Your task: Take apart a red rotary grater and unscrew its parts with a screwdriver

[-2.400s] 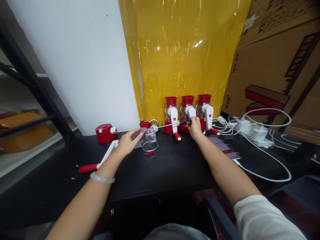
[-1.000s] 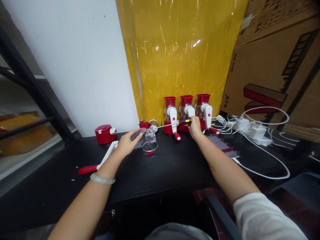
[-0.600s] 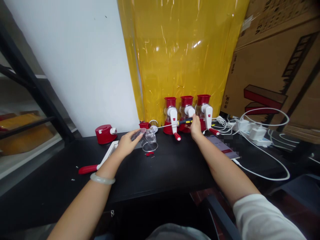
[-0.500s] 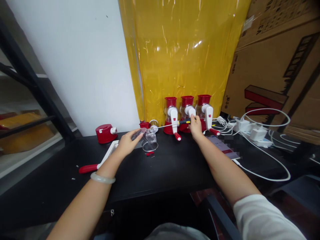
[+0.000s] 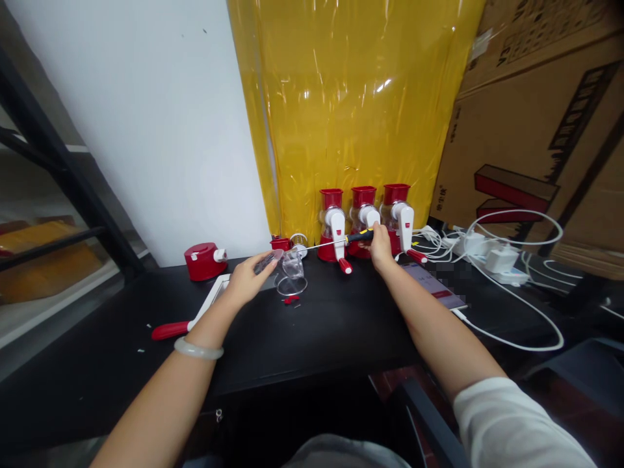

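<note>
My left hand (image 5: 247, 278) is closed round a clear plastic housing (image 5: 291, 272) that rests on the black table (image 5: 312, 331). My right hand (image 5: 381, 248) grips the black-and-yellow handle of a long screwdriver (image 5: 341, 242), whose thin shaft points left toward a metal drum part (image 5: 299, 242) behind the housing. A small red piece (image 5: 291, 299) lies on the table just in front of the housing.
Three red-and-white hand-crank grinders (image 5: 363, 221) stand at the back against yellow plastic sheeting (image 5: 351, 97). A red base (image 5: 203, 260) and a white crank with red handle (image 5: 188, 320) lie at left. White chargers and cables (image 5: 497, 260) and cardboard boxes (image 5: 536, 130) are at right.
Almost nothing differs; both hands keep their grips in the same place, with only slight camera sway.
</note>
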A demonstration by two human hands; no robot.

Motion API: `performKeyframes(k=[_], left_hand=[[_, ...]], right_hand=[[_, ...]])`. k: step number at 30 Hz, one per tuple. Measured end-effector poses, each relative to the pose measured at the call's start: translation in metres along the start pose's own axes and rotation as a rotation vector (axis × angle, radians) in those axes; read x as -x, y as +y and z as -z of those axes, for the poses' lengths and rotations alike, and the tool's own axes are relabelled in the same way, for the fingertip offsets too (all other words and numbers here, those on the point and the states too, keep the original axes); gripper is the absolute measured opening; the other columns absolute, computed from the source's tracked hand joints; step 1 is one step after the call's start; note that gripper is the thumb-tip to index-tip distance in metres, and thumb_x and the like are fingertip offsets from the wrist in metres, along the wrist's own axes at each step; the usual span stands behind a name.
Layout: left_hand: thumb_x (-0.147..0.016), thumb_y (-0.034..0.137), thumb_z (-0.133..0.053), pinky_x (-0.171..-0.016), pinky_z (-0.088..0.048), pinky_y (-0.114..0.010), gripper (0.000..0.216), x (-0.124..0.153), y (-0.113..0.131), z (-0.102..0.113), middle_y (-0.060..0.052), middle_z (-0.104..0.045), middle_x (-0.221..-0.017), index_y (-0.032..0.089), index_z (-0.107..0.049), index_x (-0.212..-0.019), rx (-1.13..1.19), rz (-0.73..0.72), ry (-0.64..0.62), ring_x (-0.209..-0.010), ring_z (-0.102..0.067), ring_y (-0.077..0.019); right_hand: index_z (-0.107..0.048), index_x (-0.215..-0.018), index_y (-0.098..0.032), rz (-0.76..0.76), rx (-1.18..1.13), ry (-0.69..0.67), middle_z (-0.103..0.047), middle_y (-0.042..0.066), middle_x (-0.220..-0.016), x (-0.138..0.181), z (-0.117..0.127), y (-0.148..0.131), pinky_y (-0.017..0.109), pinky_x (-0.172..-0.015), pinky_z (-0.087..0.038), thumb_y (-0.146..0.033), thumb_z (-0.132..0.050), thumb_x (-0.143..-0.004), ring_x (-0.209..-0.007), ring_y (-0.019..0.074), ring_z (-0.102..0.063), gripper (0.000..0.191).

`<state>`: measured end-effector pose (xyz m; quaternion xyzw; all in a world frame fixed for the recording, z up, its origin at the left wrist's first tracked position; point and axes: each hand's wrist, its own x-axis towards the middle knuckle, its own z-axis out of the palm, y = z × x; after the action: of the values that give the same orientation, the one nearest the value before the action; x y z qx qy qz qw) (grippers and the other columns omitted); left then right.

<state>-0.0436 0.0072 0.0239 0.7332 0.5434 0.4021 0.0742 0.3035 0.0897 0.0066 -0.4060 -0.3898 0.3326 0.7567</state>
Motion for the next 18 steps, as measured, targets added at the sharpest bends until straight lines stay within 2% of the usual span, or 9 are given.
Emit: performKeyframes(k=[2, 4, 10, 18], left_hand=[[-0.087, 0.06, -0.056, -0.109, -0.047, -0.045, 0.058, 0.0002, 0.0006, 0.0, -0.01, -0.07, -0.131, 0.02, -0.07, -0.127, -0.002, 0.004, 0.001, -0.124, -0.063, -0.0307], [-0.087, 0.061, -0.056, -0.109, -0.047, -0.045, 0.059, 0.0002, 0.0006, -0.0002, -0.01, -0.07, -0.13, 0.02, -0.07, -0.127, -0.002, 0.007, 0.004, -0.124, -0.063, -0.0305], [-0.087, 0.06, -0.056, -0.11, -0.046, -0.044, 0.06, 0.0002, 0.0012, -0.0003, -0.01, -0.07, -0.131, 0.019, -0.069, -0.128, 0.013, 0.0, -0.005, -0.124, -0.063, -0.0299], [-0.087, 0.059, -0.057, -0.11, -0.046, -0.043, 0.058, 0.0006, 0.003, 0.0006, -0.01, -0.07, -0.131, 0.019, -0.069, -0.128, 0.011, 0.005, -0.005, -0.125, -0.063, -0.0297]], right_hand=[[-0.048, -0.082, -0.024, 0.027, 0.085, 0.011, -0.055, -0.006, -0.062, 0.0012, 0.0005, -0.0001, 0.025, -0.044, -0.044, -0.056, -0.059, -0.08, -0.048, 0.0125, -0.054, 0.033], [-0.049, -0.082, -0.024, 0.034, 0.122, 0.025, -0.053, -0.007, -0.06, 0.0013, 0.0, 0.0, 0.024, -0.043, -0.042, -0.051, -0.063, -0.079, -0.045, 0.0115, -0.051, 0.031], [-0.048, -0.082, -0.024, -0.134, -0.068, 0.046, -0.053, -0.008, -0.066, 0.0003, -0.0062, -0.0038, 0.022, -0.047, -0.046, -0.027, -0.059, -0.076, -0.051, 0.0095, -0.054, 0.013], [-0.046, -0.084, -0.024, -0.134, -0.114, 0.061, -0.052, -0.008, -0.068, 0.0028, -0.0075, -0.0081, 0.02, -0.047, -0.046, -0.026, -0.056, -0.078, -0.054, 0.0088, -0.053, 0.012]])
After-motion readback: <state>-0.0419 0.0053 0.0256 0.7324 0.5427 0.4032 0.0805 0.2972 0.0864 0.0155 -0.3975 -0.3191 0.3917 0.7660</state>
